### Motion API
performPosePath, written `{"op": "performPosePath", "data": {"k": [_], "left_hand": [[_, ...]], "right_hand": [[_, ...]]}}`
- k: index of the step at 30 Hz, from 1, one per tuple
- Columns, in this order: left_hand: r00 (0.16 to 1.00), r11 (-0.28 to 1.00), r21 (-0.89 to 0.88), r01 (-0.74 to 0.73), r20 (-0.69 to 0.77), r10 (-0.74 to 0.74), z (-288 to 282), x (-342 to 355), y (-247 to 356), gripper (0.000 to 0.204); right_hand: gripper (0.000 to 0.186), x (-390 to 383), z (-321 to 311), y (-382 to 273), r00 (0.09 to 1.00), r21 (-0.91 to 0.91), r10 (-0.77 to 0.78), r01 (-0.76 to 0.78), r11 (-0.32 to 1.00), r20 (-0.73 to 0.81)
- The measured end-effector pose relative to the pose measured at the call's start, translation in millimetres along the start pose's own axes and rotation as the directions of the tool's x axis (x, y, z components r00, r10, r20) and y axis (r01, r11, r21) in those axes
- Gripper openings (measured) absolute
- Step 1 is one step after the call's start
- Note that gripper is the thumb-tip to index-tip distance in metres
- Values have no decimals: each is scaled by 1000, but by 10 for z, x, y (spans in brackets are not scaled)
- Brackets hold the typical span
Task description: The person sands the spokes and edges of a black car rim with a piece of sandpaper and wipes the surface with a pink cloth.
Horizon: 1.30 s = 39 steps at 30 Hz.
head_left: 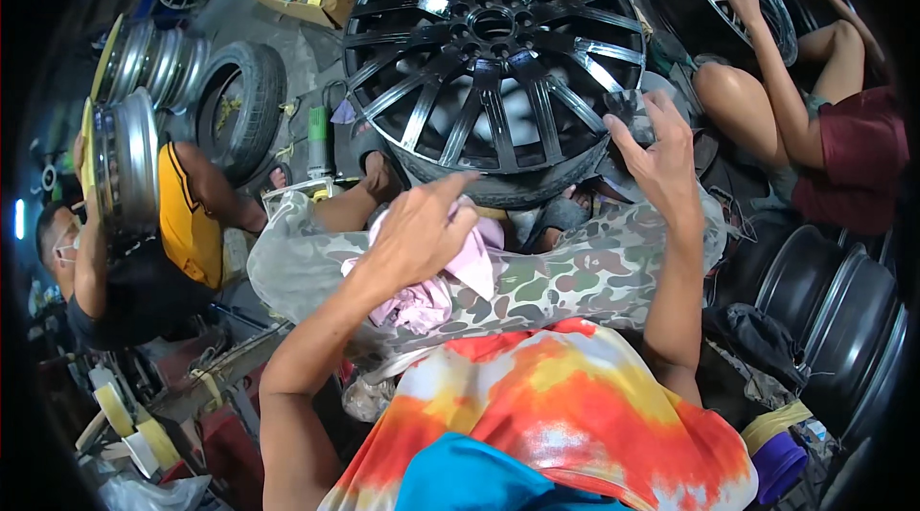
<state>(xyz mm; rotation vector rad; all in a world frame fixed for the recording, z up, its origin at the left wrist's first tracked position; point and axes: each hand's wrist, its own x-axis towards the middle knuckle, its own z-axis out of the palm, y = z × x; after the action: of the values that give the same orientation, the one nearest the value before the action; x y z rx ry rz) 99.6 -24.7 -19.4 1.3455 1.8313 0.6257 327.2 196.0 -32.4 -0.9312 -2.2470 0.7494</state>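
Black wheel (pixel 522 61), spoked face up, axis roughly upright

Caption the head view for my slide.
Left hand above a crumpled pink cloth, right hand beside a glossy black multi-spoke wheel.

Glossy blk multi-spoke wheel (pixel 518 59), face up, approx. level, w/ tyre (pixel 508 193) below.

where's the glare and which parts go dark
In the head view, white glare streaks the black wheel and a bluish-white light glows at far left; the head view's corners go black, and the wheels at lower right look dim.
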Motion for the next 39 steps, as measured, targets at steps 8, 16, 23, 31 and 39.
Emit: {"op": "performPosePath", "data": {"k": [8,16,23,31,39], "left_hand": [[998,867,498,1,-50,27,209,-18,-201,62],[961,733,638,-236,267,77,756,-277,-580,62],[989,887,444,-126,-19,150,398,-100,-297,52],[993,859,510,51,-117,11,350,44,-167,58],[988,694,717,60,-143,62,383,225,-61,27]], "right_hand": [[32,48,27,-29,999,-20,-13,14,1000,36],[32,54,73,-51,998,-15,-32,33,999,58],[35,-17,54,-9,998,-42,1,1,999,66],[31,-18,54,-27,994,-34,39,-36,999,98],[33,-23,36,-14,996,-40,19,-16,999,93]]}}
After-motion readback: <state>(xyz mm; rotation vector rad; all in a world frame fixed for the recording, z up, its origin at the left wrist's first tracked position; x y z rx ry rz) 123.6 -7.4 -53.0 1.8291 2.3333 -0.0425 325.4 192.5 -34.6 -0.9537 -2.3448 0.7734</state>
